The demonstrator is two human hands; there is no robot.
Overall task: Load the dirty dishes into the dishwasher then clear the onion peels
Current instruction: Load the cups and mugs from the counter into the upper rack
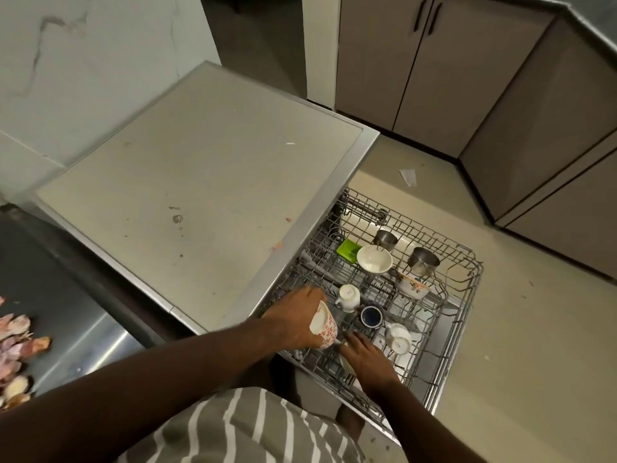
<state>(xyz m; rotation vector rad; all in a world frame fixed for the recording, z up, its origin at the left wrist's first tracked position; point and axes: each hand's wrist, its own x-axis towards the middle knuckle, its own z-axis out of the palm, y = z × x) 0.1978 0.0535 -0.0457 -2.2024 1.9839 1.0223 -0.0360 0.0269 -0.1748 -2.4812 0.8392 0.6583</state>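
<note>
Floral cup (324, 325) within left-hand fingers (302, 304), above rack (447, 355).

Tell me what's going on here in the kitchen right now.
A person is loading a pulled-out dishwasher rack. Their left hand grips a floral cup over the rack's near corner, while the right hand reaches down into the rack beside it. Cups, bowls and two steel mugs already sit in the rack. The onion peels lie uncleared on the counter at the far left.

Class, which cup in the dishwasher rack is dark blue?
The small dark blue cup, between the two white cups; every other cup is white, floral or steel.
</note>
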